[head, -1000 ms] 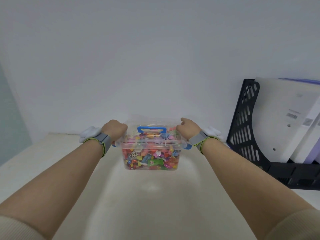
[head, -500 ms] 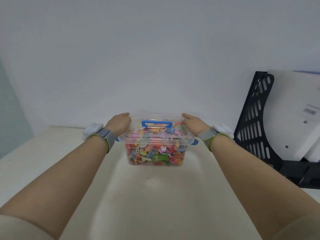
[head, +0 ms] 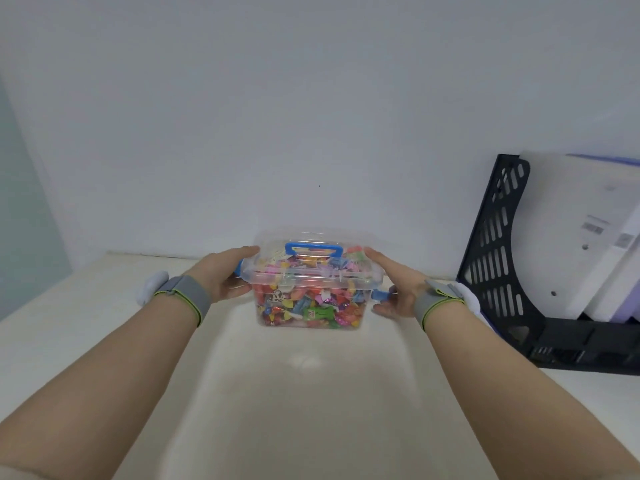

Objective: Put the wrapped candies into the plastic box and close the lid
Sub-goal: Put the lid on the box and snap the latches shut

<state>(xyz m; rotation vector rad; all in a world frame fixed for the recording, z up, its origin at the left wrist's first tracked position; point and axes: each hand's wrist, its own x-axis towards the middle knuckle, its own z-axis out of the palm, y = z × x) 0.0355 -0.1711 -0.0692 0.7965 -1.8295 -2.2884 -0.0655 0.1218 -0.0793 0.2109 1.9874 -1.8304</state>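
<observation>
At the centre of the frame the plastic box (head: 311,299) stood on the pale table (head: 311,393), full of wrapped candies (head: 304,306), its lid (head: 311,261) on top. The left hand (head: 225,275) and right hand (head: 394,289) flanked it, fingers loosely extended along its ends, grasping nothing. Closing looked like the step in hand; next, probably, the blue side latches (head: 381,295) needed checking.

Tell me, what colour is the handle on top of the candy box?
Blue. The handle sits on the clear lid, seen in the head view.
</observation>
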